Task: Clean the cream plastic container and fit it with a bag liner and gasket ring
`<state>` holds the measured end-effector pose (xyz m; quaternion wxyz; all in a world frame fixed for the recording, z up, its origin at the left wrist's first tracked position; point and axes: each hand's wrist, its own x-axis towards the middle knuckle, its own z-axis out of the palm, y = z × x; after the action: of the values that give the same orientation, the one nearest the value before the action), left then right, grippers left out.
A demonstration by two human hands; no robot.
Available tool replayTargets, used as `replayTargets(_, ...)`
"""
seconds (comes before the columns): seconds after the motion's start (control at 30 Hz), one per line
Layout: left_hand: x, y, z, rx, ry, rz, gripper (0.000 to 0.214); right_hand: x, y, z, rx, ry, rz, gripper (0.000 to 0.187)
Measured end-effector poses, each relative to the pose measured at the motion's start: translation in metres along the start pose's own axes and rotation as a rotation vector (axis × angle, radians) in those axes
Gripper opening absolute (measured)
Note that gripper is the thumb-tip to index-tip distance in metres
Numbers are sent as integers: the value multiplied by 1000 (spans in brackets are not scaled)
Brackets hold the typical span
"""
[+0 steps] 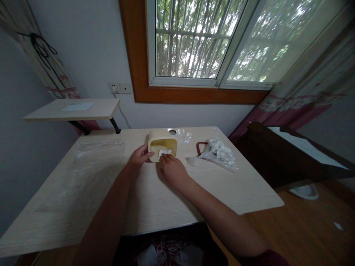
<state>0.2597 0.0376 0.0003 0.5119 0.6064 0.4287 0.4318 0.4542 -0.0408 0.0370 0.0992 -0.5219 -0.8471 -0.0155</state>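
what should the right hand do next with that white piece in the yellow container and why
Probably firm up the right hand's hold on the white piece before shifting it: the fingers reach its edge, though their grip is unclear, while the left hand steadies the yellow container's side.

From where I sit, my left forearm point(116, 195) comes in at seven o'clock and points toward one, its wrist point(129, 168) nearly in line. The left hand point(138, 157) is closed in a grip, thumb point(149, 155) toward three o'clock, fingers partly hidden. My right forearm point(219, 210) slants in from between four and five o'clock, aimed at ten. The right hand point(174, 170) lies at six o'clock, back upward, fingers bunched and bent, tips toward ten; how firmly they close, I can't tell.
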Motion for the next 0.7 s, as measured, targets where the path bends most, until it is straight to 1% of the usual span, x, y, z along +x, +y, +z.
replayTargets(0.17,-1,1,2,-3,-4,-5,43,6,-7,2,184,18,-120,53)
replayTargets(0.27,-1,-1,2,-1,1,6,42,7,-8,1,205,27,-114,54)
replayTargets(0.47,-2,3,3,-7,18,-5,43,3,1,1,81,-4,-18,50)
replayTargets(0.63,-2,6,2,-19,27,-11,45,-1,10,0,-59,10,72,44)
replayTargets(0.7,-1,5,1,-21,23,-6,45,-2,11,0,-82,10,90,44)
